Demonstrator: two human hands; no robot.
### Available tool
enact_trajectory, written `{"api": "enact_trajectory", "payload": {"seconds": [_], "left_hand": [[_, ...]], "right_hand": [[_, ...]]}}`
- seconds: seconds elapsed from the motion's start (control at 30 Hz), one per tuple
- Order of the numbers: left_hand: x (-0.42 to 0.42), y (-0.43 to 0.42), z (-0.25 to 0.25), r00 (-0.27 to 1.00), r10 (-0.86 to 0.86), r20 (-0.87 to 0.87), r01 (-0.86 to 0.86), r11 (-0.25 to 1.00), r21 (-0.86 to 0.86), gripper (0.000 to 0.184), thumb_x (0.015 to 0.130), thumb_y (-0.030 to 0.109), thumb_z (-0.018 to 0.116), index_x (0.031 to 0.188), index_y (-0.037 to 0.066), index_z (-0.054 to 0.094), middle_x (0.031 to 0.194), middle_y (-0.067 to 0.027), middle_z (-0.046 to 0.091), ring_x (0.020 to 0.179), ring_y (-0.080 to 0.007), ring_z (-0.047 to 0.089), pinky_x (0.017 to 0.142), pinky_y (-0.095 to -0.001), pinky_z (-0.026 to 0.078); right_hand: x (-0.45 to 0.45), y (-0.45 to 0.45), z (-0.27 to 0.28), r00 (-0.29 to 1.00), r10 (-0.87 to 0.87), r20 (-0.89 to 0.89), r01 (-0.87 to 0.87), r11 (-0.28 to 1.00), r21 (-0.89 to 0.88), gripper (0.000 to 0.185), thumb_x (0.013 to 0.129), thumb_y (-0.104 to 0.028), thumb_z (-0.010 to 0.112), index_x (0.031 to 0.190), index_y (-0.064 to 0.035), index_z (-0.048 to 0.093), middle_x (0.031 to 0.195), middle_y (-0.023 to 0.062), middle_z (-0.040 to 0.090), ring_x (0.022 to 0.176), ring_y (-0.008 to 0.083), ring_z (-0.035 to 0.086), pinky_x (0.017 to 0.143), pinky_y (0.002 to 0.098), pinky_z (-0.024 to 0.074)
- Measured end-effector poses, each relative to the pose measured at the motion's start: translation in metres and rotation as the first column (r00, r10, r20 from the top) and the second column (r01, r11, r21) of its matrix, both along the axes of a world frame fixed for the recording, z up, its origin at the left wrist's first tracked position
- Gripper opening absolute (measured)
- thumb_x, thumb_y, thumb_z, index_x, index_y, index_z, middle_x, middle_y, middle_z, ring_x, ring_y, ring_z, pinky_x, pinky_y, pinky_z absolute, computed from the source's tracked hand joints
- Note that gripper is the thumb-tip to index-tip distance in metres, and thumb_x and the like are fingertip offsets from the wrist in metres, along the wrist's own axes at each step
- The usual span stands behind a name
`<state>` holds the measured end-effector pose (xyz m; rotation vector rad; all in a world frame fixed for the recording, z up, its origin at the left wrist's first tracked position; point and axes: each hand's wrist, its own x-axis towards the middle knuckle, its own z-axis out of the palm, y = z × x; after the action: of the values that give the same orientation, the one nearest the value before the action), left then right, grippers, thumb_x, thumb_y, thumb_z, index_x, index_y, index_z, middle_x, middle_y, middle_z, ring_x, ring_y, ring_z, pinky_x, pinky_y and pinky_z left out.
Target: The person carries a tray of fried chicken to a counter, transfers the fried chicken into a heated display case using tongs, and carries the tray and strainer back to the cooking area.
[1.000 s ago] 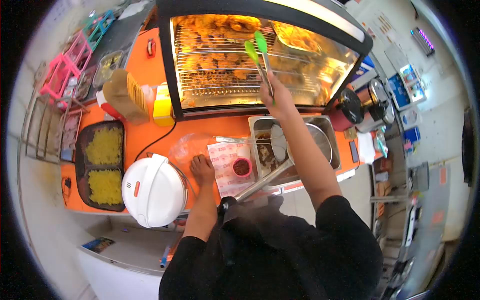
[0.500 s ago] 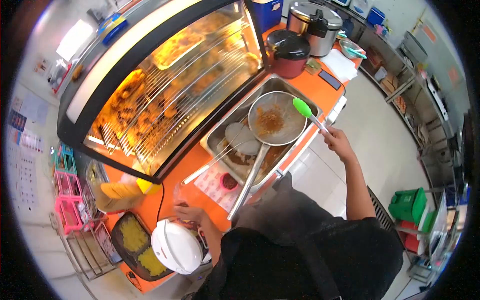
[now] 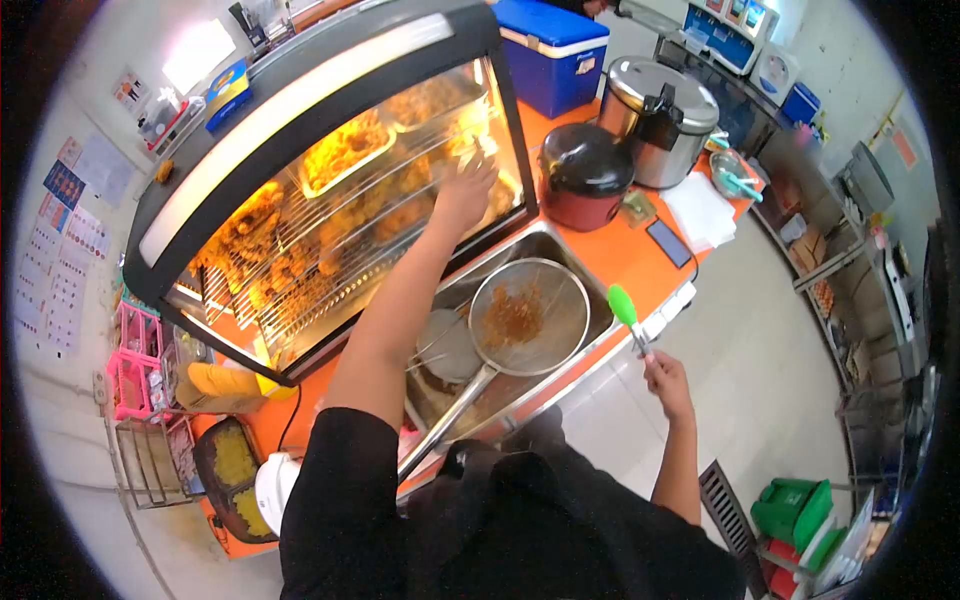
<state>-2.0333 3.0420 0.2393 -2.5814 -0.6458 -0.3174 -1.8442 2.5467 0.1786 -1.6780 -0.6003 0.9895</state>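
Observation:
My left hand (image 3: 467, 192) reaches up against the glass front of the lit food warmer (image 3: 345, 203), its fingers apart and nothing seen in them. Fried pieces lie on wire racks inside, beside a tray of food (image 3: 347, 153). Out to the right, over the floor, my right hand (image 3: 668, 384) is closed on the metal handle of the green-tipped tongs (image 3: 624, 306). Between my arms a round strainer (image 3: 530, 317) with brown crumbs rests on a steel pan (image 3: 600, 300), its long handle pointing towards me.
Behind the pan's right end stand a black-lidded red cooker (image 3: 586, 180) and a steel cooker (image 3: 658, 120). A phone (image 3: 668, 243) lies on the orange counter. A blue cooler (image 3: 553, 58) is behind them. Far off at the top, part of another person (image 3: 592, 7) shows.
My left hand has left the counter near the white cooker and risen to the warmer's glass. My right hand has brought the tongs out of the warmer to the right. The view has turned right.

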Motion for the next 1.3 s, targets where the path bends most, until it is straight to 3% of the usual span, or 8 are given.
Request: {"api": "enact_trajectory", "payload": {"seconds": [0.13, 0.33, 0.4, 0.53, 0.67, 0.9, 1.13, 1.3], "left_hand": [[0.035, 0.031, 0.000, 0.936, 0.136, -0.323, -0.127, 0.991, 0.050, 0.052, 0.100, 0.028, 0.051, 0.150, 0.015, 0.047, 0.160, -0.0036, 0.042, 0.153, -0.0192, 0.027, 0.124, -0.0539, 0.022], [0.016, 0.040, -0.005, 0.923, 0.208, -0.323, -0.283, 0.937, -0.205, 0.047, 0.095, 0.024, 0.054, 0.141, 0.014, 0.056, 0.152, -0.0034, 0.051, 0.142, -0.0205, 0.046, 0.119, -0.0541, 0.028], [-0.021, 0.036, -0.018, 0.969, 0.166, -0.182, -0.172, 0.985, -0.019, 0.045, 0.093, 0.023, 0.054, 0.137, 0.013, 0.059, 0.150, -0.0047, 0.052, 0.142, -0.0201, 0.045, 0.117, -0.0538, 0.031], [-0.107, 0.013, -0.015, 0.990, 0.127, -0.063, -0.123, 0.990, 0.061, 0.043, 0.091, 0.024, 0.056, 0.132, 0.013, 0.061, 0.147, -0.0054, 0.054, 0.143, -0.0192, 0.043, 0.116, -0.0541, 0.031], [-0.182, -0.008, -0.004, 0.960, 0.251, -0.125, -0.249, 0.968, 0.032, 0.045, 0.097, 0.023, 0.053, 0.139, 0.011, 0.058, 0.152, -0.0069, 0.051, 0.147, -0.0225, 0.039, 0.116, -0.0561, 0.030], [-0.285, -0.023, 0.004, 0.968, 0.240, -0.067, -0.237, 0.970, 0.058, 0.036, 0.092, 0.023, 0.060, 0.125, 0.010, 0.063, 0.138, -0.0077, 0.060, 0.138, -0.0213, 0.049, 0.113, -0.0528, 0.034], [-0.302, -0.061, 0.134, 0.964, 0.162, 0.210, -0.139, 0.983, -0.118, 0.019, 0.085, 0.018, 0.065, 0.103, 0.011, 0.069, 0.108, -0.0082, 0.069, 0.109, -0.0263, 0.066, 0.093, -0.0507, 0.047], [-0.362, 0.002, 0.241, 0.636, -0.057, 0.769, -0.039, 0.994, 0.106, 0.018, 0.082, 0.015, 0.073, 0.099, 0.009, 0.070, 0.098, -0.0099, 0.072, 0.087, -0.0283, 0.068, 0.080, -0.0396, 0.053]], "right_hand": [[0.024, -0.019, 0.011, 0.996, -0.053, -0.078, 0.052, 0.999, -0.018, 0.035, 0.103, -0.034, 0.062, 0.109, -0.0002, 0.067, 0.066, -0.0070, 0.041, 0.053, 0.0022, 0.032, 0.046, 0.0209, 0.0235], [0.048, 0.020, 0.019, 1.000, 0.017, 0.010, -0.017, 1.000, -0.018, 0.032, 0.103, -0.033, 0.062, 0.106, -0.0017, 0.067, 0.064, -0.0079, 0.038, 0.052, 0.0025, 0.031, 0.046, 0.0212, 0.0237], [0.049, 0.043, 0.021, 0.960, 0.177, 0.219, -0.161, 0.983, -0.088, 0.032, 0.101, -0.033, 0.064, 0.103, -0.0014, 0.067, 0.064, -0.0051, 0.043, 0.053, 0.0052, 0.037, 0.047, 0.0237, 0.0289], [0.032, 0.097, 0.019, 0.686, 0.480, 0.546, -0.411, 0.876, -0.254, 0.032, 0.097, -0.031, 0.067, 0.100, 0.0002, 0.068, 0.066, 0.0040, 0.055, 0.058, 0.0143, 0.051, 0.055, 0.0317, 0.0412], [-0.020, 0.143, -0.018, 0.272, 0.537, 0.799, -0.318, 0.833, -0.452, 0.047, 0.091, -0.045, 0.072, 0.103, 0.0004, 0.066, 0.079, 0.0222, 0.070, 0.075, 0.0395, 0.070, 0.069, 0.0501, 0.0536], [-0.098, 0.185, -0.058, 0.210, 0.701, 0.682, -0.122, 0.711, -0.693, 0.066, 0.082, -0.059, 0.075, 0.108, 0.0014, 0.065, 0.102, 0.0229, 0.074, 0.096, 0.0385, 0.073, 0.082, 0.0500, 0.0583], [-0.119, 0.172, -0.083, 0.301, 0.580, 0.757, -0.005, 0.795, -0.607, 0.058, 0.079, -0.052, 0.079, 0.102, 0.0009, 0.068, 0.100, 0.0221, 0.073, 0.094, 0.0398, 0.073, 0.081, 0.0496, 0.0583], [-0.146, 0.150, -0.074, 0.410, 0.429, 0.805, 0.084, 0.861, -0.502, 0.047, 0.085, -0.046, 0.077, 0.093, -0.0001, 0.070, 0.092, 0.0246, 0.072, 0.091, 0.0425, 0.072, 0.078, 0.0526, 0.0569]]}}
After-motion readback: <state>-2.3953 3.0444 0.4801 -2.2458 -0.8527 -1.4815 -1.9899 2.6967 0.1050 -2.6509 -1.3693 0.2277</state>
